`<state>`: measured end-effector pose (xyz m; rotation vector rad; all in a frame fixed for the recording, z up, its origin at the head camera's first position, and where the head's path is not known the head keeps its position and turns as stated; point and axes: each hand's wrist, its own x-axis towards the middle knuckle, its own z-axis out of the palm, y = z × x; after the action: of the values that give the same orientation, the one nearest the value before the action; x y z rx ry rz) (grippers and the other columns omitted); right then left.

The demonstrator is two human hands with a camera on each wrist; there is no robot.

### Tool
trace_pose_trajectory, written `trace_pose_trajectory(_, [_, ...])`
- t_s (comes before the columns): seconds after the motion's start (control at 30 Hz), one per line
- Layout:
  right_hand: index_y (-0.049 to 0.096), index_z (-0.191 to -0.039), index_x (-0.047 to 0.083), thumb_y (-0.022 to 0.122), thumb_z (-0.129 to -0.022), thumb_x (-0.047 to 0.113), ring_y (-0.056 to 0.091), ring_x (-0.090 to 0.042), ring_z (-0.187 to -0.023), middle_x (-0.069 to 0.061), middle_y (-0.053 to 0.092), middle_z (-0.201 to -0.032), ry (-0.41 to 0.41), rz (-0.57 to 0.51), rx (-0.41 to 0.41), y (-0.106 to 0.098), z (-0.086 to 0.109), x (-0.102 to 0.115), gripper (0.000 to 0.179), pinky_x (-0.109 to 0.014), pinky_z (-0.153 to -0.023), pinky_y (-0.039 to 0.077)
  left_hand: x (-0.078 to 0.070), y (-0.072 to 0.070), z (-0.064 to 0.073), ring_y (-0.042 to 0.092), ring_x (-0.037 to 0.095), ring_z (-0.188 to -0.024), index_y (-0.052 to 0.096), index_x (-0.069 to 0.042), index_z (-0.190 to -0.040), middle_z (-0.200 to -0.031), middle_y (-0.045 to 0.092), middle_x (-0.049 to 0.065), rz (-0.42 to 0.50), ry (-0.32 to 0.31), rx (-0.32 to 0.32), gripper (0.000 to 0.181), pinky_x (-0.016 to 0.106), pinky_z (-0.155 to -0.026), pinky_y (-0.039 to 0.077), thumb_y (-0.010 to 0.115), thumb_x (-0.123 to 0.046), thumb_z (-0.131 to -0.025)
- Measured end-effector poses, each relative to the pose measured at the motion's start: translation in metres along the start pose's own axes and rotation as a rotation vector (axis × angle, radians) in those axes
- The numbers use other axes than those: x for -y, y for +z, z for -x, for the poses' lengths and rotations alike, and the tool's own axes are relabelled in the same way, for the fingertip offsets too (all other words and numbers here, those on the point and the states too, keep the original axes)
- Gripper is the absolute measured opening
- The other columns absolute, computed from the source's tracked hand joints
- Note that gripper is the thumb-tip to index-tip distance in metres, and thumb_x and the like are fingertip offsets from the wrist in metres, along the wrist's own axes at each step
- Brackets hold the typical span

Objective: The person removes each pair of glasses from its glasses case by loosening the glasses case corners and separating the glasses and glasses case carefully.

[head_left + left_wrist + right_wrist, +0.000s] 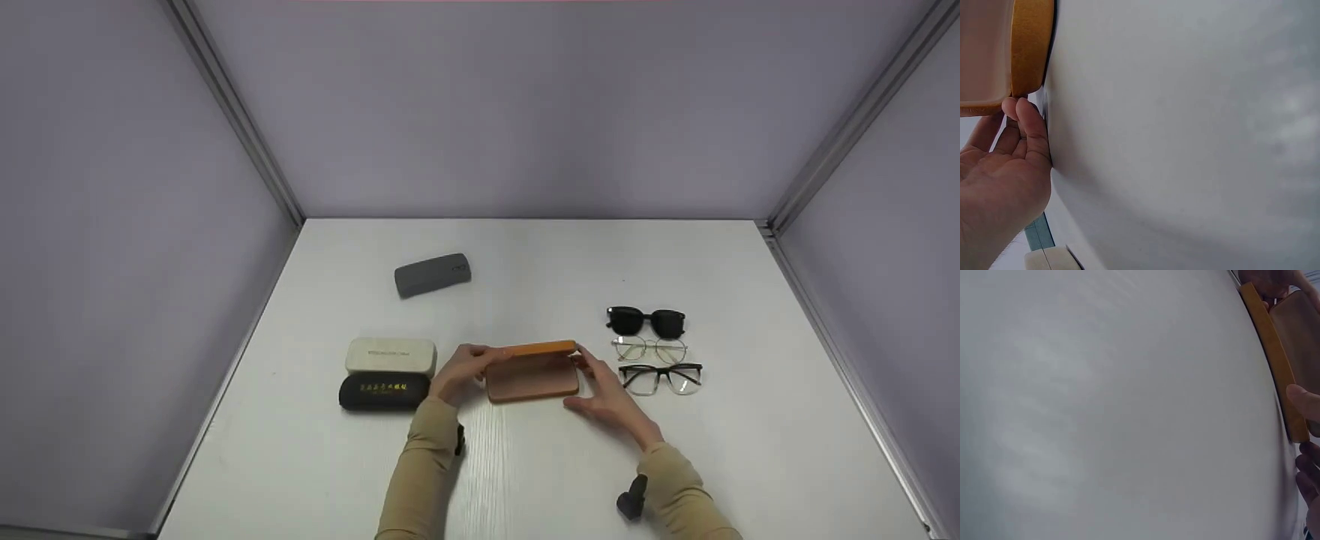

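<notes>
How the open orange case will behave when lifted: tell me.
The orange case is probably stiff, its edges straight and unsagging. It may feel light for its size, as no contents show inside. Being open, its halves could swing if only one is held.

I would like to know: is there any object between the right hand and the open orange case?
Nothing visible stands between them: the right hand is at the right end of the orange case. The black-framed glasses lie on the hand's other side, away from the case.
</notes>
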<state>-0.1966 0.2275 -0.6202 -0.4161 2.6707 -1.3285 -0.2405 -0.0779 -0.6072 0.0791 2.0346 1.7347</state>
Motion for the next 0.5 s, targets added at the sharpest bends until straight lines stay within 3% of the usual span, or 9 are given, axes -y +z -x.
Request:
trace_pose_trajectory(0.2, [0.027,-0.159,0.007,0.088,-0.076,0.023,0.044,-0.039,-0.135,-0.023,0.049,-0.141,0.041,0.012,-0.013,0.007,-0.007,0.0,0.105,-0.058,-0.118,0.032,0.001,0.001,-0.001,0.052,0.017,-0.092,0.076,-0.008,-0.11,-0.108,0.068,0.005,-0.001,-0.011,-0.009,0.05,0.031,-0.075,0.044,0.074,-0.053,-0.086])
trace_pose_trajectory(0.5, [0.029,-0.159,0.009,0.091,-0.073,0.03,0.046,-0.036,-0.131,-0.019,0.052,-0.142,-0.021,0.006,-0.039,0.013,-0.01,-0.004,0.108,-0.056,-0.114,0.036,-0.002,0.0,0.001,0.048,0.016,-0.083,0.075,-0.005,-0.106,-0.089,0.061,0.003,-0.02,-0.008,-0.016,0.052,0.03,-0.073,0.043,0.073,-0.053,-0.087])
